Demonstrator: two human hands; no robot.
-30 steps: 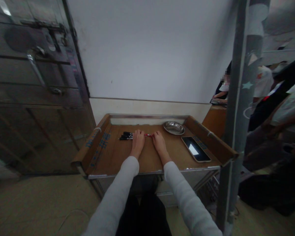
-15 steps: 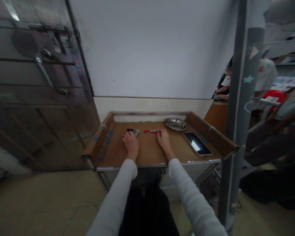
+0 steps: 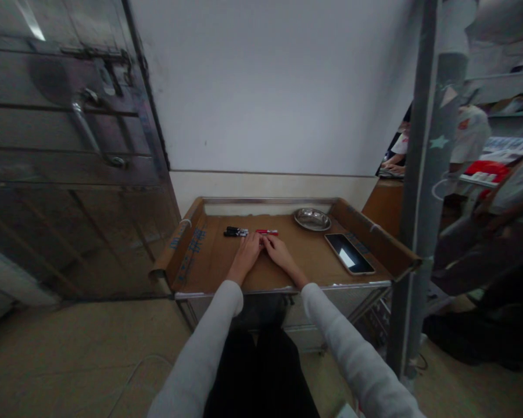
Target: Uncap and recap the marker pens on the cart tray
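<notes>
On the cardboard-lined table, black-and-white pens [image 3: 235, 231] lie in a small bundle at the left. Just right of them is a red pen or pens [image 3: 267, 231], lying crosswise; the exact number is hard to tell. My left hand [image 3: 247, 253] and my right hand [image 3: 279, 253] meet in front of the red pens, fingertips drawn together and touching. Both hands look closed at the fingers. Whatever sits between the fingertips is hidden or too small to make out.
A round metal dish [image 3: 312, 219] stands at the back right. In front of it lies a phone [image 3: 349, 254]. Cardboard walls [image 3: 375, 238] edge the table [image 3: 213, 273] left and right. A grey post [image 3: 427, 203] rises at the right, with other people beyond.
My left hand has left the black pens and moved right. My right hand has shifted left from the red pen's right end, and the two hands now meet.
</notes>
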